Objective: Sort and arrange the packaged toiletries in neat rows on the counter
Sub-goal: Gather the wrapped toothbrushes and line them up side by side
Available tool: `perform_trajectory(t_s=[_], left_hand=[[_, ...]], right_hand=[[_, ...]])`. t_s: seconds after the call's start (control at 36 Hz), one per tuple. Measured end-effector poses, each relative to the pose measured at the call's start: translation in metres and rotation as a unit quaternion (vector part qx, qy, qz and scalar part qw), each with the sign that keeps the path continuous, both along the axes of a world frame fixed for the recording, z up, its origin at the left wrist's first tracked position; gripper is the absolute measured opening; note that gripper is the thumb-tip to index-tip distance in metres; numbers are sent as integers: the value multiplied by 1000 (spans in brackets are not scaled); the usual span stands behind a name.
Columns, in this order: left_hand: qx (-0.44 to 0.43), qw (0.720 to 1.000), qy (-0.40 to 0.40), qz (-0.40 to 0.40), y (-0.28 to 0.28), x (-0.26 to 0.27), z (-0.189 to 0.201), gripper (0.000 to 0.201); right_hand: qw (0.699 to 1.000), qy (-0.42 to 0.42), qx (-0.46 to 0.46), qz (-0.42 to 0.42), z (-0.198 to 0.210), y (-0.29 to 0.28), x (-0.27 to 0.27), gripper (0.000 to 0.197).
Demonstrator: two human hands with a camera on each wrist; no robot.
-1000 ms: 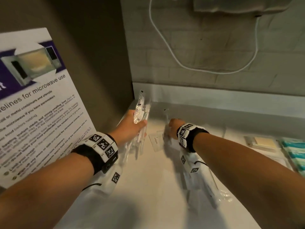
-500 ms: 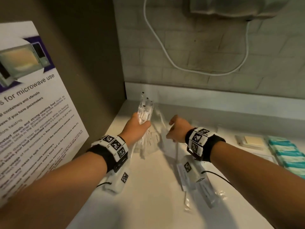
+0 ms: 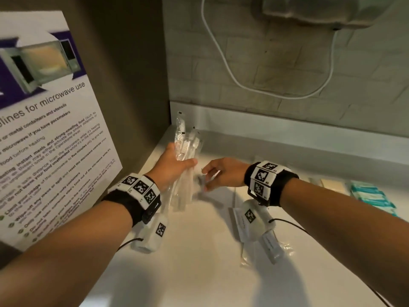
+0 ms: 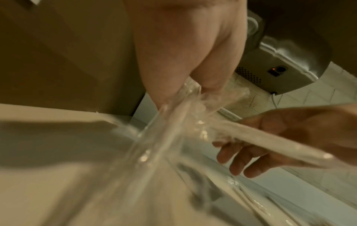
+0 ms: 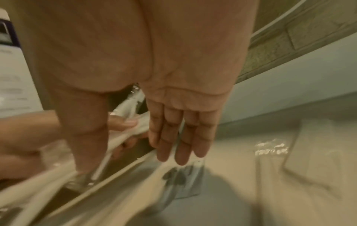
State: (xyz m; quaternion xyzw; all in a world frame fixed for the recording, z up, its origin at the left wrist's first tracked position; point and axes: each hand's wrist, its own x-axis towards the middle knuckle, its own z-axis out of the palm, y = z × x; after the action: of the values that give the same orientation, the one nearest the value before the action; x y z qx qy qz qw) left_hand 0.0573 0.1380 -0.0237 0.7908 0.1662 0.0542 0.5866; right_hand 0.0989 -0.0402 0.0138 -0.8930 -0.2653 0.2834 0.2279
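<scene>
My left hand (image 3: 174, 167) grips a bundle of clear-wrapped toothbrushes (image 3: 186, 142) and holds it upright above the counter's back left corner. The right hand (image 3: 212, 173) is just to its right, with thumb and fingers pointing at the bundle. The left wrist view shows a long white wrapped toothbrush (image 4: 251, 137) lying between that hand's thumb and fingers, its end meeting the bundle (image 4: 173, 122). In the right wrist view the fingers (image 5: 173, 137) are nearly straight over a blurred wrapper (image 5: 125, 168).
Two flat white packets (image 3: 240, 222) (image 3: 272, 244) lie on the white counter (image 3: 199, 273) under my right wrist. Pale soap-like packets (image 3: 332, 185) and teal packets (image 3: 371, 196) sit at the right. A microwave poster (image 3: 44, 129) covers the left wall; a cord (image 3: 221, 63) hangs behind.
My right hand lifted off the counter and came left to the bundle, carrying a wrapped toothbrush. The left hand kept its grip on the bundle and shifted slightly.
</scene>
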Motion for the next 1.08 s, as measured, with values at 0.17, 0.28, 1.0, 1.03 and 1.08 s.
perform_trajectory(t_s=[0.17,0.28,1.0,1.03,1.08], left_hand=[[29,999,-4,20,20,-4,3,59],[38,999,-17,14,17,-1,16,63],[43,993,71,-83,-65,-13,-5,69],[40,994,67,-83,-67,-13,-4,69],[31,994,62,-82,-70,-13,-5,73]], right_hand=[[980,-128,-138,65,-8,19,15,62],[962,-170,-180,119,-15,34,20,62],[976,-90,-164,110,-20,-95,-52,60],[983,-85,-138,84,-17,-93,-50,57],[995,-64,-76,1,-12,-87,-43,57]])
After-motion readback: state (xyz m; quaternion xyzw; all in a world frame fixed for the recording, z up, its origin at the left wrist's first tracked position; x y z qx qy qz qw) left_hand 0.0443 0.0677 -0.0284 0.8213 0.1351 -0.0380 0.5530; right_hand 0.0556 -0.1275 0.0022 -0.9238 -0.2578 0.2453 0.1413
